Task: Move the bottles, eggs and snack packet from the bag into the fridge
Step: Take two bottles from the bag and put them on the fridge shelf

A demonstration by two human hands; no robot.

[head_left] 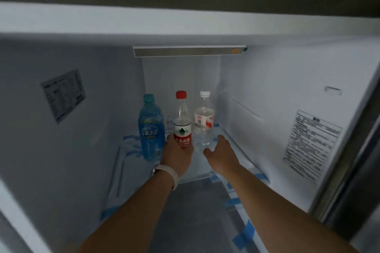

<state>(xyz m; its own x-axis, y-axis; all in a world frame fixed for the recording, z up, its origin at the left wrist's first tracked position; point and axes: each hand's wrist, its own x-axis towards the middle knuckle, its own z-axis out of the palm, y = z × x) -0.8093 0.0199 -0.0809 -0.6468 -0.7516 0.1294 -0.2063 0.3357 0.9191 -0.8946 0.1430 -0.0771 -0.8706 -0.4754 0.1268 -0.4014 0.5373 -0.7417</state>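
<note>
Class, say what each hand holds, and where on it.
Left hand grips the red-capped bottle at its label. Right hand is at the white-capped bottle's base; grip unclear.

Blue bottle [151, 129], red-capped bottle [182, 113] — red label [182, 139], white-capped bottle [203, 125]

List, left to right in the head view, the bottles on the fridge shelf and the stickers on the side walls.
In order: left-wall sticker → blue bottle → red-capped bottle → white-capped bottle → right-wall sticker.
</note>
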